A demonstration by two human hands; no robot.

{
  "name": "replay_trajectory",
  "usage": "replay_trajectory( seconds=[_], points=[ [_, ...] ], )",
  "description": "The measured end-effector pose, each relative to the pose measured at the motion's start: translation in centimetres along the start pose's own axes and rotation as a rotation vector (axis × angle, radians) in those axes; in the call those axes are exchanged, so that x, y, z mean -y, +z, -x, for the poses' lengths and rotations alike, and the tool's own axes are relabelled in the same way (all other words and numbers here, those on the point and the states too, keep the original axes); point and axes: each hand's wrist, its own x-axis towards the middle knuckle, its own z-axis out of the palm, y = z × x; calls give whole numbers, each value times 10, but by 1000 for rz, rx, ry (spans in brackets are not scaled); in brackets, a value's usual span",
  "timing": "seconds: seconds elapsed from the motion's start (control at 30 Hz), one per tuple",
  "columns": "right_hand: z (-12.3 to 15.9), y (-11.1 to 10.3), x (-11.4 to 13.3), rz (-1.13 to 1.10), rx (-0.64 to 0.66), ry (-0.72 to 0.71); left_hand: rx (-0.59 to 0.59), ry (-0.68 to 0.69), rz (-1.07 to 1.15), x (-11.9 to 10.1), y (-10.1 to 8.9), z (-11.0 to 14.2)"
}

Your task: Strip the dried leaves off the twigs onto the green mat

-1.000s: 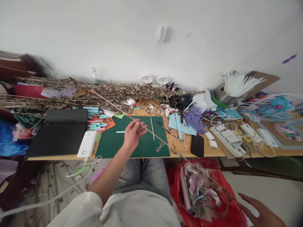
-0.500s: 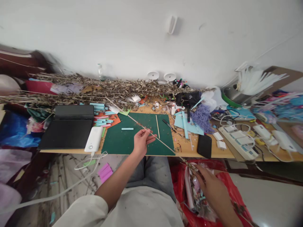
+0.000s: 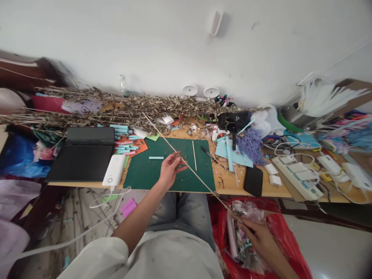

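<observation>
A long, thin dried plant stem (image 3: 200, 179) slants across the green cutting mat (image 3: 142, 174), from the back of the table down to the right. My left hand (image 3: 169, 170) pinches it near its middle, above the mat. At its lower end, brown withered leaves (image 3: 234, 211) cling to the stem over a red plastic bag (image 3: 279, 224) of scraps. The fingers of my right hand (image 3: 258, 236) are closed on that leafy end. On the mat lie a short pale stick (image 3: 194, 155) and a light blue paper tube (image 3: 156, 157).
Dried stems (image 3: 130, 108) are heaped along the wall. A black tablet (image 3: 81, 162) and white power bank (image 3: 114, 170) lie left of the mat. To the right are a pen (image 3: 208, 154), purple yarn (image 3: 251, 145), a phone (image 3: 253, 181) and a power strip (image 3: 299, 178).
My right hand has moved slightly down over the red bag, and the stem slopes more steeply. My left hand has shifted a little left and up, still pinching it.
</observation>
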Motion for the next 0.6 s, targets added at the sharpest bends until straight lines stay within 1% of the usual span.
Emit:
replay_trajectory(
  seconds=[0.13, 0.2, 0.33, 0.43, 0.5, 0.6],
  points=[
    [-1, -2, 7, -38, 21, 4, -31, -22, 9, 2, -1, -4],
    [-1, -3, 11, -37, 2, -7, -79, -49, 55, 3, -2, -6],
    [-4, 2, 14, -40, -103, -12, -220, -116, 184, 7, 1, -9],
    [-6, 9, 11, -20, -183, -3, -265, -131, 214, 14, 5, -6],
    [-8, 11, 9, 16, -243, -7, -241, -94, 125, 19, 6, -3],
    [-11, 8, 8, 102, -362, -23, -177, 29, -145, 24, -1, 1]
  ],
)
